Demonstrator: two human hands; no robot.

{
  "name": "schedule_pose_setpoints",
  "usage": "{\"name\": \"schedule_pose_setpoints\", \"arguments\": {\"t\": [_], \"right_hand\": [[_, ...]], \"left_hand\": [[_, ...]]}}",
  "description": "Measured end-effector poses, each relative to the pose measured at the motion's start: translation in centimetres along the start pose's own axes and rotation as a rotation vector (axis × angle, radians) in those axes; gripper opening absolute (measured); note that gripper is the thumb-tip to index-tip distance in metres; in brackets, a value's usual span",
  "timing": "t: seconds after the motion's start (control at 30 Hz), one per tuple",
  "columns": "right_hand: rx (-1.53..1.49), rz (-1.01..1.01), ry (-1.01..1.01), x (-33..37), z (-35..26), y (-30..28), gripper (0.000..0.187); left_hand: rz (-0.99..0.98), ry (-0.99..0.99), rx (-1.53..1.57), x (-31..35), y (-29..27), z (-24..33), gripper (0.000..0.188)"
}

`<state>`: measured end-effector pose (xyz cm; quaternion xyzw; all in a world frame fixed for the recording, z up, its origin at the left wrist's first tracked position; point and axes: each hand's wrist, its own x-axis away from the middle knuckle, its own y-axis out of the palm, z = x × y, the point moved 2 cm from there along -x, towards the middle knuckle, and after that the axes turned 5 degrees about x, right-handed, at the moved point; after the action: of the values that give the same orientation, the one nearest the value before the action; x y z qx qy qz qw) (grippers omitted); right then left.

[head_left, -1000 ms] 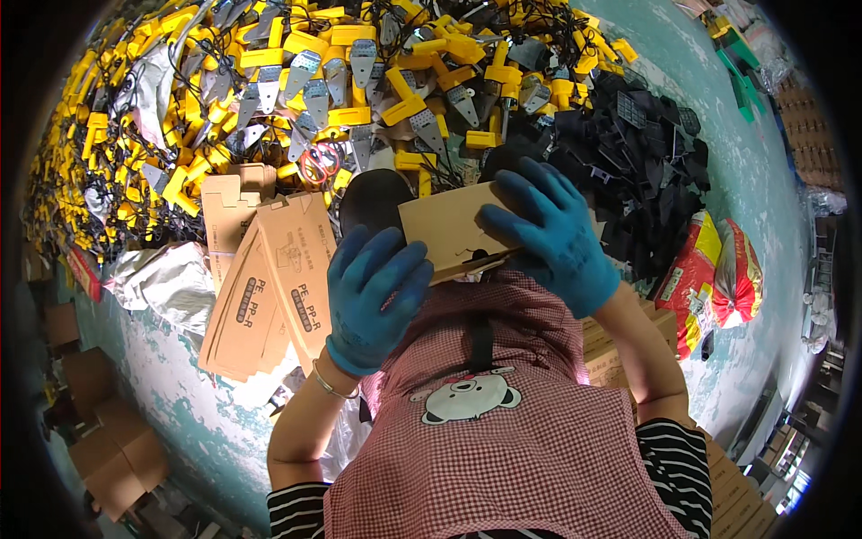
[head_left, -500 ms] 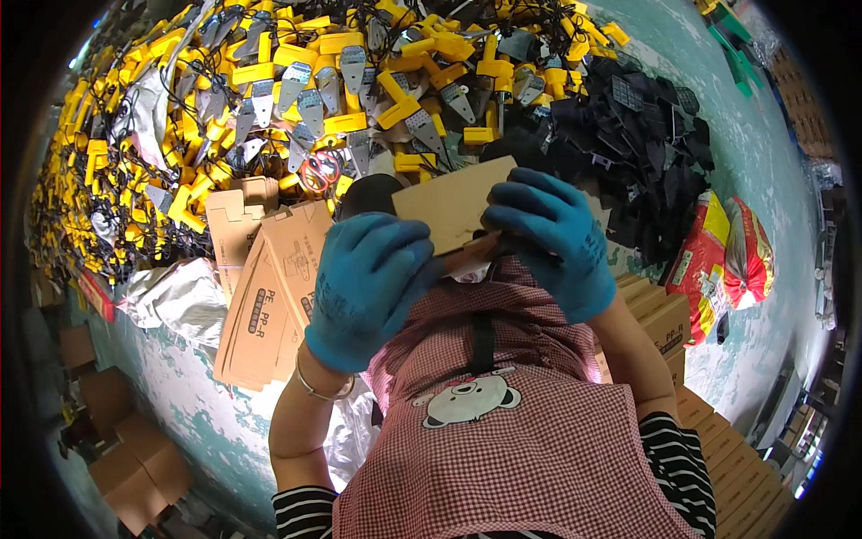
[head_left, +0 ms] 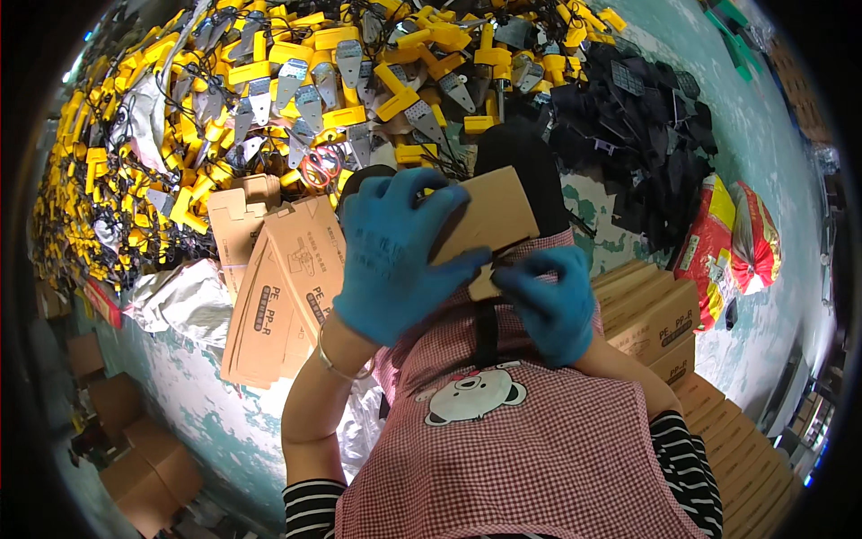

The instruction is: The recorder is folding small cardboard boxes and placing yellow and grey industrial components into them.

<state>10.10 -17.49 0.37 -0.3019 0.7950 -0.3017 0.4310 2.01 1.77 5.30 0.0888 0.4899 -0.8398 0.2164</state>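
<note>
A small brown cardboard box is held in front of my apron, above my lap, tilted with one broad side facing up. My left hand, in a blue glove, wraps round its left end, thumb along the near edge. Close to the near end, my right hand, also gloved in blue, has its fingers curled and pinched at a small cardboard flap. The box's inside is hidden from view.
A large heap of yellow-handled tools with grey metal plates lies ahead. Black plastic parts are piled to its right. Flat printed cartons lean at left; stacked boxes stand at right, beside red-and-yellow bags.
The box has turned and tilted, its far end swinging right. My right hand has moved from its upper right corner down to the near end. My left hand has shifted up and right.
</note>
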Motion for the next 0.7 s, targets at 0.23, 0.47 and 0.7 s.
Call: {"name": "schedule_pose_setpoints", "arguments": {"t": [0.23,0.47,0.7], "right_hand": [[-1.128,-0.143,1.138,0.4,-1.3,2.3,0.020],[-1.129,-0.184,1.186,0.1,-1.3,2.0,0.031],[-1.019,-0.195,1.189,-0.2,-1.2,1.4,0.032]], "left_hand": [[0.243,-0.125,0.163,0.3,3.1,-1.6,0.019],[0.290,-0.216,0.459,1.0,4.2,-0.6,0.022],[0.302,-0.204,0.399,1.1,4.4,-0.4,0.023]]}}
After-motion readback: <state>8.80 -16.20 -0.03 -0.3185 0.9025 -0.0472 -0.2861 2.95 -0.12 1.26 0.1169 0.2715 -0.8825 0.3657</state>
